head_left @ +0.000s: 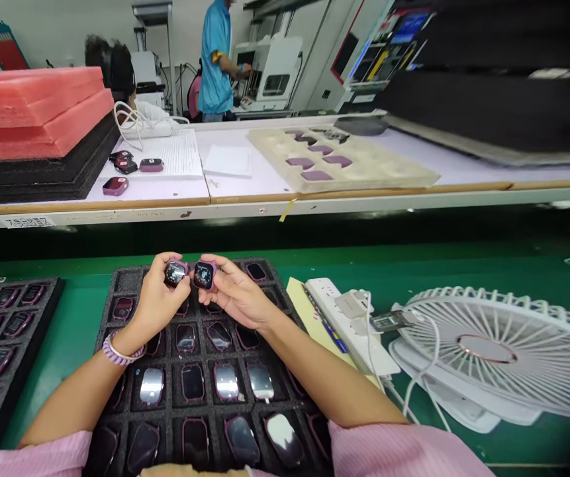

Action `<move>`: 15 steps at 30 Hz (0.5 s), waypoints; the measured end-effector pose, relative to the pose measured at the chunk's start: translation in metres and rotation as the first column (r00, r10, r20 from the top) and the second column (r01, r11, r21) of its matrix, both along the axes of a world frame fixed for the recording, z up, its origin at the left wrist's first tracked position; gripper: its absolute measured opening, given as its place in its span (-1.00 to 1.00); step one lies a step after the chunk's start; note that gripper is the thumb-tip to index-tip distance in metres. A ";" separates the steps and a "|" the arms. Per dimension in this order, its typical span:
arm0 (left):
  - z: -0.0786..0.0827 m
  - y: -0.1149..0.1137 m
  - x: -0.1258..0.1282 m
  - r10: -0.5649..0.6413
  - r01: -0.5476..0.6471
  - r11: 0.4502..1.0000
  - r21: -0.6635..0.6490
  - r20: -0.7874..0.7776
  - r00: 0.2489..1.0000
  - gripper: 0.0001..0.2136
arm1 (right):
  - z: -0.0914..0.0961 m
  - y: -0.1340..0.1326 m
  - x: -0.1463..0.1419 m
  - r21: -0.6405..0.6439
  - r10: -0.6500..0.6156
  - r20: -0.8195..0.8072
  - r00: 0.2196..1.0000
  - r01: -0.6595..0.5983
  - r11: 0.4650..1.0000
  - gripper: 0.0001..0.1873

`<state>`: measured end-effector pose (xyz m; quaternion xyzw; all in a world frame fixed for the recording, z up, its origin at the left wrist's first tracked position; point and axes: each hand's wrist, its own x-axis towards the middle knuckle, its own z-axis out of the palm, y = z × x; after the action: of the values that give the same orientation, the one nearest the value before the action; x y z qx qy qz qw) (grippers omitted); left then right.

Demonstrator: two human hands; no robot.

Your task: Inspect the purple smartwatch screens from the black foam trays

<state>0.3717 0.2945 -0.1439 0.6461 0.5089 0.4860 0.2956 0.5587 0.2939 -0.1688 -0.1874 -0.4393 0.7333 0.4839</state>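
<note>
left grip (158, 298) and right grip (232, 291) each pinch closed on a watch body, left watch (175, 272) beside right watch (204, 274), above the foam tray (120, 281).

Pink sleeves (404, 450); lilac coil wristband (118, 351), left wrist.

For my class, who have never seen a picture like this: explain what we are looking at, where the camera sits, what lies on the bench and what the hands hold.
There is one picture, taken by a camera worn on a person's head, looking forward and down at their own two bare hands. No machine does the handling.

The left hand holds one small pink-rimmed watch body; the right hand holds a second one, side by side.

Below them, on a green surface, lies a black foam tray with similar watch bodies in its pockets. Another tray lies at the left. At the right are a white power strip and a white fan lying flat.

Another person stands far behind.
</note>
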 end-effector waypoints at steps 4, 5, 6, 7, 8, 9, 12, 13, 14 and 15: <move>0.000 -0.001 -0.002 0.036 -0.035 0.999 0.019 -0.016 0.999 -0.70 | -0.002 0.001 0.001 0.022 0.033 -0.011 0.999 -0.033 0.999 -0.44; 0.000 -0.001 -0.002 0.042 -0.042 0.999 0.020 -0.014 0.999 -0.71 | -0.002 0.001 0.001 0.024 0.034 -0.003 0.999 -0.034 0.999 -0.45; 0.000 -0.002 -0.002 0.049 -0.048 0.999 0.020 -0.006 0.999 -0.72 | -0.002 0.000 0.001 0.025 0.032 0.007 0.999 -0.032 0.999 -0.44; 0.001 -0.002 -0.001 0.055 -0.056 0.998 0.020 0.009 0.998 -0.72 | -0.001 0.000 0.001 0.025 0.029 0.015 0.999 -0.030 0.999 -0.43; 0.001 -0.002 -0.001 0.061 -0.061 0.998 0.017 0.029 0.998 -0.72 | -0.001 -0.001 0.001 0.025 0.028 0.021 0.999 -0.029 0.999 -0.42; 0.001 -0.002 0.000 0.062 -0.062 0.998 0.013 0.049 0.997 -0.71 | -0.001 -0.001 0.002 0.026 0.029 0.024 0.999 -0.030 0.999 -0.41; 0.001 -0.003 0.001 0.045 -0.045 0.999 0.001 0.067 0.997 -0.68 | 0.000 -0.002 0.002 0.027 0.040 0.015 0.999 -0.040 0.999 -0.41; 0.002 -0.004 0.001 0.038 -0.038 0.999 0.000 0.056 0.998 -0.68 | 0.001 -0.003 0.002 0.031 0.046 0.009 0.999 -0.046 0.998 -0.43; 0.002 -0.004 0.001 0.035 -0.035 0.999 -0.001 0.041 0.999 -0.68 | 0.001 -0.003 0.002 0.037 0.052 0.003 0.999 -0.052 0.998 -0.45; 0.002 -0.004 0.001 0.038 -0.038 0.999 -0.001 0.030 0.999 -0.69 | 0.001 -0.003 0.002 0.045 0.053 0.000 0.999 -0.053 0.998 -0.47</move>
<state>0.3730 0.2906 -0.1420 0.6288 0.5167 0.5011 0.2942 0.5606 0.2911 -0.1679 -0.1641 -0.4602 0.7360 0.4686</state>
